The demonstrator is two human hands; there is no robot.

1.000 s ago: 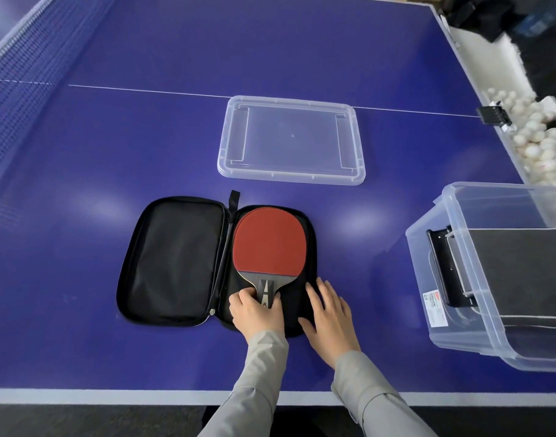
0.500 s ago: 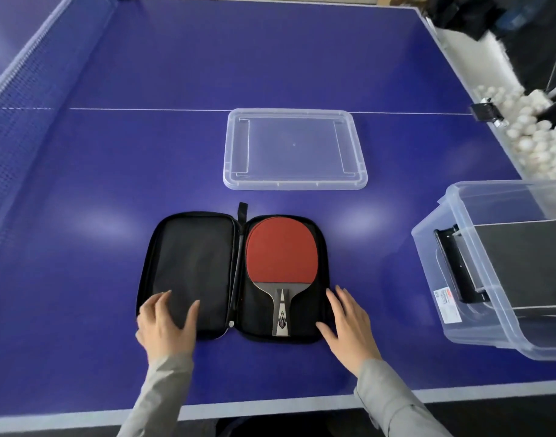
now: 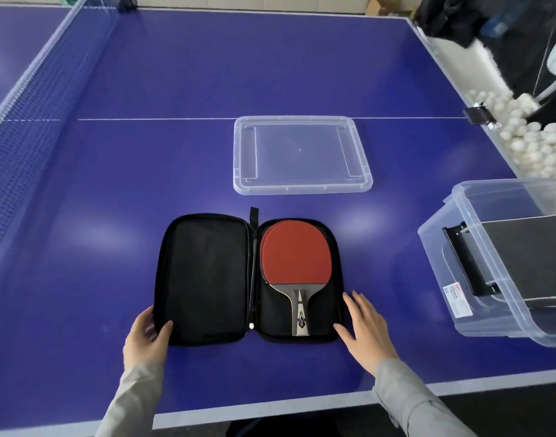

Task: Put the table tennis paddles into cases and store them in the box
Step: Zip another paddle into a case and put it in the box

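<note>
Left hand (image 3: 145, 337) grips open case (image 3: 207, 279); right hand (image 3: 363, 326) relaxed — lid (image 3: 302, 155), box (image 3: 478, 279) nearby.

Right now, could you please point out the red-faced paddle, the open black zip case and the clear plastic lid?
Red-faced paddle (image 3: 295, 252): head view, middle of the rubber.
Open black zip case (image 3: 204, 275): head view, empty left half.
Clear plastic lid (image 3: 301, 190): head view, near rim.

1 head view, wide-angle, looking forward and down from the near edge of the table (image 3: 144, 168). Close over the open case (image 3: 207, 279); net (image 3: 34, 105) at left, box (image 3: 478, 323) cropped at right. Sleeves enter from bottom.
</note>
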